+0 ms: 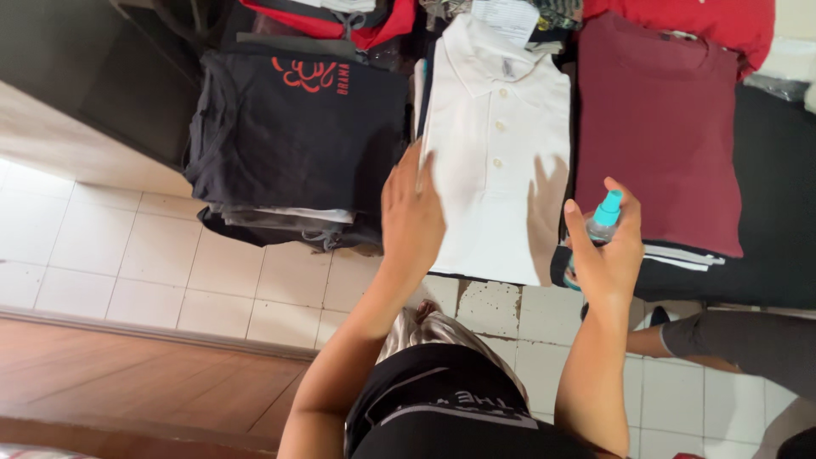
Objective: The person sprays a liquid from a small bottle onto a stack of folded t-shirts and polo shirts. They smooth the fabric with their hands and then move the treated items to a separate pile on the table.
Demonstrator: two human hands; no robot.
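A folded white polo shirt [501,144] lies on a pile of clothes on the tiled floor. My left hand [411,217] rests flat on its lower left edge, fingers together and stretched out. My right hand [605,255] is closed around a small spray bottle with a turquoise nozzle [607,211], held upright just right of the shirt's lower right corner.
A stack of folded black shirts [293,136] lies to the left, a dark red shirt [659,136] to the right over black garments. Red clothing [722,21] lies at the back. White floor tiles [170,263] and a wooden strip [127,374] are at left. Another person's leg [731,340] is at right.
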